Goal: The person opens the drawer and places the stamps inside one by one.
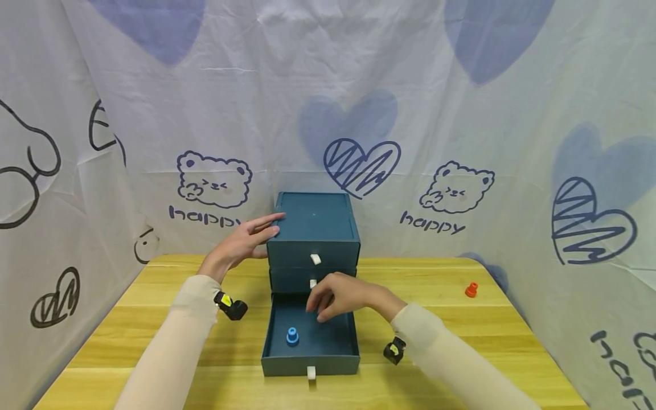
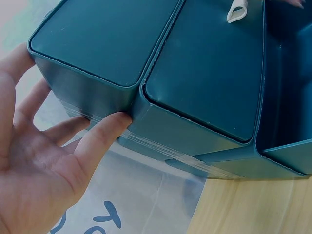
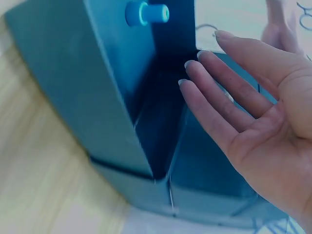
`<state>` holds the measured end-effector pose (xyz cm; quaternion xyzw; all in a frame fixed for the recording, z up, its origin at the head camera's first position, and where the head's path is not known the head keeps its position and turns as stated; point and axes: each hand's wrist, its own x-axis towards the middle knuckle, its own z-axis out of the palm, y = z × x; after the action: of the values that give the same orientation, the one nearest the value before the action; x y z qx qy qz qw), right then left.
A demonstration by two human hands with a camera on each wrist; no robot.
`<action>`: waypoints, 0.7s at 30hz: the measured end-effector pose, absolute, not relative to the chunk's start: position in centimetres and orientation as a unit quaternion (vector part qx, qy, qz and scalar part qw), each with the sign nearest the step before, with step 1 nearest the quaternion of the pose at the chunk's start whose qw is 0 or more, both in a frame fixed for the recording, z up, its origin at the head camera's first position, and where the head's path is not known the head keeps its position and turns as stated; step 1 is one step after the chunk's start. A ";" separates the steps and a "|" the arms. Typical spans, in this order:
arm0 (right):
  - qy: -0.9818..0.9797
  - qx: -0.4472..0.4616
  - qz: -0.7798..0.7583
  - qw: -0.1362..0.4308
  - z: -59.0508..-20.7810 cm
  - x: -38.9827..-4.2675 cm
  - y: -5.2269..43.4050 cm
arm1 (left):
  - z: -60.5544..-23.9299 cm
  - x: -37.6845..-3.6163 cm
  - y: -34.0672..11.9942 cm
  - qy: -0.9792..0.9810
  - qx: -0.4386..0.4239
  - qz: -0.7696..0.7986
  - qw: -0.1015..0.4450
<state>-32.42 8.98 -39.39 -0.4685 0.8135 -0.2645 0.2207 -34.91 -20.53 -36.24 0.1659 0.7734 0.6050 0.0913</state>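
A dark teal drawer cabinet point(image 1: 314, 219) stands on the wooden table, its bottom drawer point(image 1: 287, 365) pulled out toward me. Inside that drawer, left of centre, a small blue stepped peg point(image 1: 292, 337) stands upright. My left hand point(image 1: 245, 242) rests with spread fingers against the cabinet's left side; in the left wrist view its fingertips point(image 2: 122, 118) touch the side wall. Over the back of the open drawer hovers my right hand point(image 1: 342, 296). In the right wrist view its fingers point(image 3: 219, 105) are loosely extended and nothing is held.
A small red stepped peg point(image 1: 471, 290) stands on the table point(image 1: 410, 319) at the far right. White pull tabs point(image 1: 311, 373) stick out from the drawer fronts. A patterned white curtain point(image 1: 287, 85) surrounds the table at the back and sides.
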 end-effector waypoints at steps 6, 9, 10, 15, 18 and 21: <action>0.828 -0.439 -0.290 0.196 -38.9 -32.8 12.0 | -36.2 -35.0 -20.6 0.772 0.167 0.606 0.090; 0.834 -0.423 -0.299 0.189 -38.8 -32.8 13.4 | -36.3 -35.0 -20.6 0.772 0.168 0.606 0.090; 0.836 -0.418 -0.302 0.186 -38.7 -32.8 13.8 | -36.3 -35.0 -20.6 0.772 0.168 0.606 0.091; 0.843 -0.399 -0.316 0.174 -38.4 -32.8 15.9 | -36.4 -35.0 -20.6 0.772 0.171 0.606 0.091; 0.847 -0.390 -0.320 0.166 -38.5 -33.2 17.0 | -36.4 -35.0 -20.6 0.771 0.173 0.607 0.091; 0.853 -0.376 -0.327 0.158 -38.6 -33.5 18.0 | -36.4 -35.0 -20.6 0.769 0.173 0.609 0.091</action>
<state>-33.49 17.97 -38.60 -0.3756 0.8527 -0.3270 0.1579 -34.95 -20.61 -36.44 0.1735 0.7687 0.6088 0.0908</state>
